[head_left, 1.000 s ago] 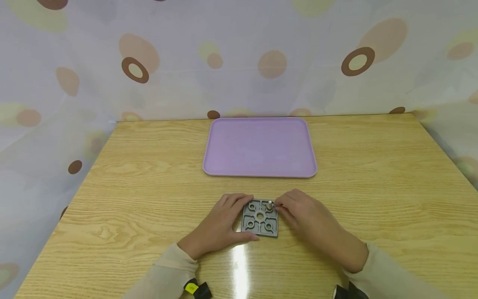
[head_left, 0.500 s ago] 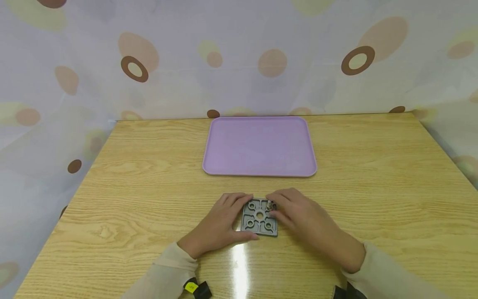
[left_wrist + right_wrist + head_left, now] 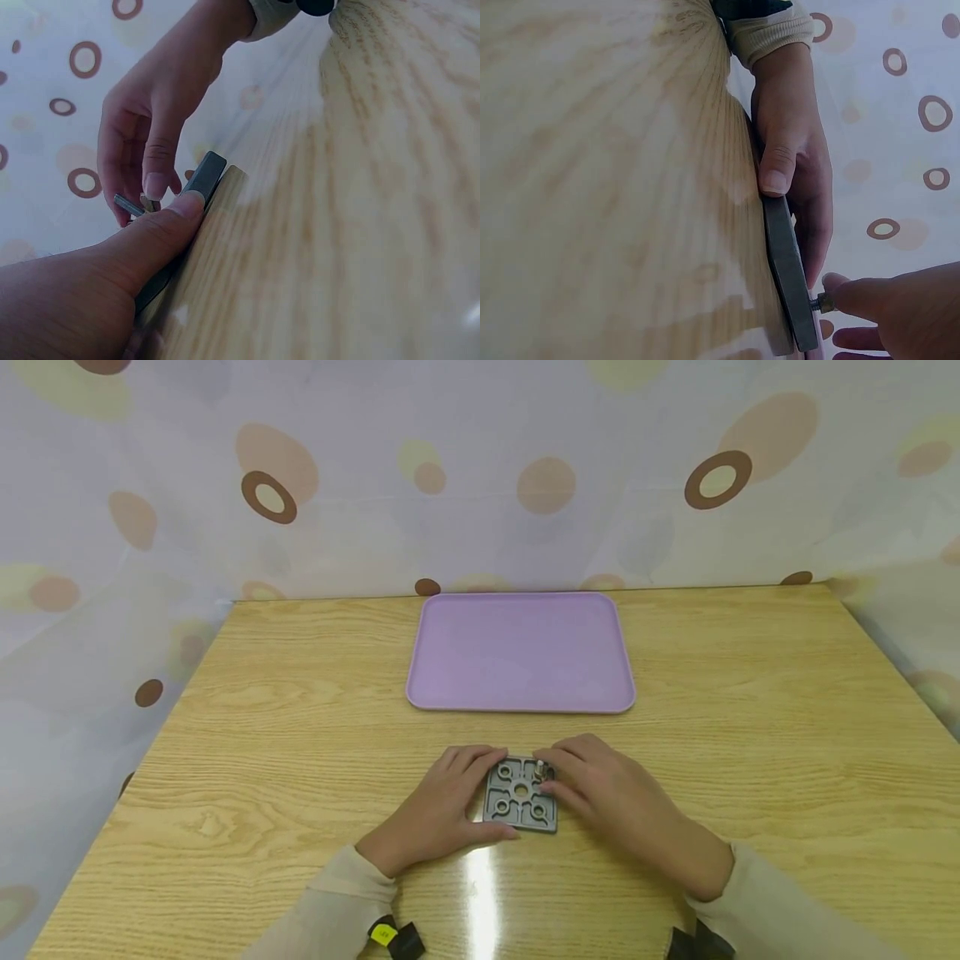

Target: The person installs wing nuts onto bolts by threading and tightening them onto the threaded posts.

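A square grey metal plate [image 3: 521, 791] with ringed holes and a larger centre hole lies on the table. My left hand [image 3: 441, 814] holds it from the left, thumb along the near edge and fingertips at the far edge. At the plate's far right corner stands a threaded bolt [image 3: 129, 207]. My right hand [image 3: 606, 789] pinches a small nut [image 3: 826, 301] on that bolt between thumb and forefinger. The fingertips partly cover the nut in the head view. In the left wrist view the left thumb [image 3: 187, 204] presses on the plate's edge.
A lilac tray [image 3: 521, 652] lies behind the hands, near the far edge of the wooden table [image 3: 300, 718]. A patterned cloth [image 3: 480, 510] hangs behind the table and along its sides. Black straps [image 3: 401, 939] sit at the wrists.
My right thumb and forefinger have moved left from beside the bolt to either side of it and shifted slightly around it. The left hand and the plate stay in place.
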`<state>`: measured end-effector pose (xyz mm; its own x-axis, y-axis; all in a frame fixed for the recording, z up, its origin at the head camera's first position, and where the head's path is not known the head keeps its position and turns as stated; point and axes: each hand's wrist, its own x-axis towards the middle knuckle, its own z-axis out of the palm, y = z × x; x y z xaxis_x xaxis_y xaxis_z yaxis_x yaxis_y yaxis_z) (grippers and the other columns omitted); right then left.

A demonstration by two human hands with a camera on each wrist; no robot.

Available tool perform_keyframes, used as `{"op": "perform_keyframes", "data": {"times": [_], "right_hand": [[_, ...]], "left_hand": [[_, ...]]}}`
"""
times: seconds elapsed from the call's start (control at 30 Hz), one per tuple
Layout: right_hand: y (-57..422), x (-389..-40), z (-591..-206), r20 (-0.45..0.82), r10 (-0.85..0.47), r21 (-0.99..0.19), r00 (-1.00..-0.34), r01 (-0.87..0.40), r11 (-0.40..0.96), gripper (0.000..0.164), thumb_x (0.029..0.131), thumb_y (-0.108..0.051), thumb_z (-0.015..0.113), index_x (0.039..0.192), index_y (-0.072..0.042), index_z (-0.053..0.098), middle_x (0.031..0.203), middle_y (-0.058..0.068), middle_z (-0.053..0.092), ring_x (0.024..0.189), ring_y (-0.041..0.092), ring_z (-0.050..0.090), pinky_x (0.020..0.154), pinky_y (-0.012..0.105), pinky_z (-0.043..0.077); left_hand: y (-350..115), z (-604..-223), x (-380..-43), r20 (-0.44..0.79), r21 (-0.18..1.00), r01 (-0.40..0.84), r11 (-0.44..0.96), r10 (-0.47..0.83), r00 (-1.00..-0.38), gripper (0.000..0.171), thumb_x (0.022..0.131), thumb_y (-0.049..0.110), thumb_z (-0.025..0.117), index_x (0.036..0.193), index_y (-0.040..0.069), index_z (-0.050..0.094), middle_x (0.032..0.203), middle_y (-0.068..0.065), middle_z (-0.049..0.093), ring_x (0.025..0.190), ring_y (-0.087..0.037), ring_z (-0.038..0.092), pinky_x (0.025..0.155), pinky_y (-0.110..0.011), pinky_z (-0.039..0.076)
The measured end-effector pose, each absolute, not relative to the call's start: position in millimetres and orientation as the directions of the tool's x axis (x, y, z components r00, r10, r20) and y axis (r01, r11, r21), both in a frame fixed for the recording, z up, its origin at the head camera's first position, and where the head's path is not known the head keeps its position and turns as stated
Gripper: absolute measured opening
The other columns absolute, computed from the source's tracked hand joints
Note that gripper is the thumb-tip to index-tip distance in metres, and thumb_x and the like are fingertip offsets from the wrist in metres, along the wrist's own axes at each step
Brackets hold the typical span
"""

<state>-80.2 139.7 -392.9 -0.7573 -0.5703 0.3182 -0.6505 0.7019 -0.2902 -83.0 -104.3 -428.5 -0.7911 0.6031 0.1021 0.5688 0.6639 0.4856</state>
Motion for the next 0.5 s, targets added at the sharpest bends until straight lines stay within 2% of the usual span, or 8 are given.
{"op": "perform_keyframes", "data": {"times": [0.17,0.5], "right_hand": [[140.7,-81.6,-392.8,0.319,-0.575,-0.280,-0.753,-0.655,0.702,0.035,0.085,-0.034,0.066,0.113,-0.013,0.063,0.107,0.000,0.060,0.101,0.015,0.054,0.085,0.033,0.048],[143.1,-80.0,-388.9,0.340,-0.541,-0.310,-0.769,-0.635,0.708,0.014,0.086,-0.015,0.066,0.100,-0.013,0.067,0.099,-0.003,0.063,0.096,0.013,0.056,0.083,0.031,0.049]], "left_hand": [[-104.3,-427.7,-82.9,0.107,0.489,0.569,0.661,0.602,-0.791,0.093,0.074,0.070,0.058,0.145,0.017,0.031,0.139,0.006,0.035,0.122,-0.009,0.030,0.103,-0.031,0.029],[-104.2,-426.9,-82.1,0.103,0.502,0.561,0.658,0.598,-0.795,0.093,0.073,0.069,0.060,0.145,0.018,0.031,0.139,0.007,0.035,0.122,-0.008,0.030,0.103,-0.031,0.030]]}}
